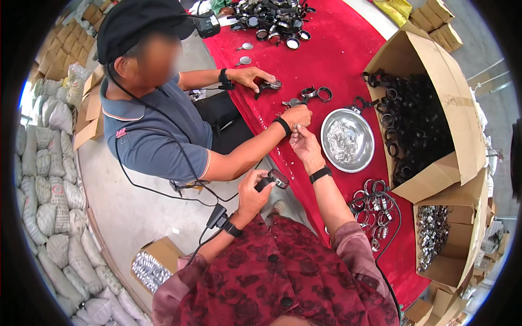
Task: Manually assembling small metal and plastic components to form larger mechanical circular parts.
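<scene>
My left hand is closed around a round black part with a short handle, held over the table's near edge. My right hand is raised beside the metal bowl, thumb and fingertips pinched together; what they hold is too small to make out. In the bowl lie many small shiny pieces. A co-worker's hand is just beyond my right fingertips, close to black and silver ring parts. The co-worker's other hand touches a similar round part on the red cloth.
Silver rings lie beside a black cable on the red-covered table. A big carton of black ring parts stands to the right, another carton nearer. Black and silver parts are heaped at the far end. Sacks line the left.
</scene>
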### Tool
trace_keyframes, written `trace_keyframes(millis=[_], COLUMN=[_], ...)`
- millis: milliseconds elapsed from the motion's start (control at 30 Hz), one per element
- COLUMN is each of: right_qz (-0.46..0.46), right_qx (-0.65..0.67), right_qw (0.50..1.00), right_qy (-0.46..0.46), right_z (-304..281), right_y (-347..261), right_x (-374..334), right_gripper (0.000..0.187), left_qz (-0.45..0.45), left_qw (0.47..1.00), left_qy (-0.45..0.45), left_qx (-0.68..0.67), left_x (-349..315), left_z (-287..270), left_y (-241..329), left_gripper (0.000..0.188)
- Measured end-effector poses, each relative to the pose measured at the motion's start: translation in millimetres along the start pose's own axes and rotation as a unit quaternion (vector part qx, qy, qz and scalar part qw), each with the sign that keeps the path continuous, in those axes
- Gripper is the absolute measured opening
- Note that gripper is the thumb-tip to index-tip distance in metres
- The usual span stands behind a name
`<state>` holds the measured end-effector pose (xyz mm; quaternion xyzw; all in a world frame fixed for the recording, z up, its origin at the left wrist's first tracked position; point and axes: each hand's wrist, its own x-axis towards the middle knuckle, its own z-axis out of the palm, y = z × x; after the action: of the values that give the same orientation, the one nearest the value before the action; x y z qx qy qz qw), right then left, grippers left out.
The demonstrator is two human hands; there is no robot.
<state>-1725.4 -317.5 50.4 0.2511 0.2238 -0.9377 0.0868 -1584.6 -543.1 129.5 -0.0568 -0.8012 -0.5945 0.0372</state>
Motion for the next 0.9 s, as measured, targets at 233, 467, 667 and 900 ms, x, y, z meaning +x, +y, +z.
trace_keyframes(millis=[233, 467, 667, 900], right_qz=[0.013, -0.009, 0.021, 0.007], right_qx=[0.014, 0.052, 0.045, 0.062], right_qw=[1.0, 0.998, 0.998, 0.998], right_qy=[-0.003, 0.038, 0.042, 0.031], right_z=[-1, 17, 15, 16], right_y=[0, 2, 1, -1], right_x=[4, 22, 23, 24], right_gripper=[0.01, 0.01, 0.008, 0.005], left_qz=[0.015, 0.015, -0.002, 0.014], left_qw=[1.0, 1.0, 1.0, 0.999], left_qy=[0.007, 0.007, 0.005, 0.017], left_qx=[0.009, 0.013, 0.021, 0.025], left_x=[0, 0, 0, 7], left_z=[0, -3, -6, -5], left_y=[2, -2, -1, 7], left_gripper=[0.035, 0.035, 0.034, 0.033])
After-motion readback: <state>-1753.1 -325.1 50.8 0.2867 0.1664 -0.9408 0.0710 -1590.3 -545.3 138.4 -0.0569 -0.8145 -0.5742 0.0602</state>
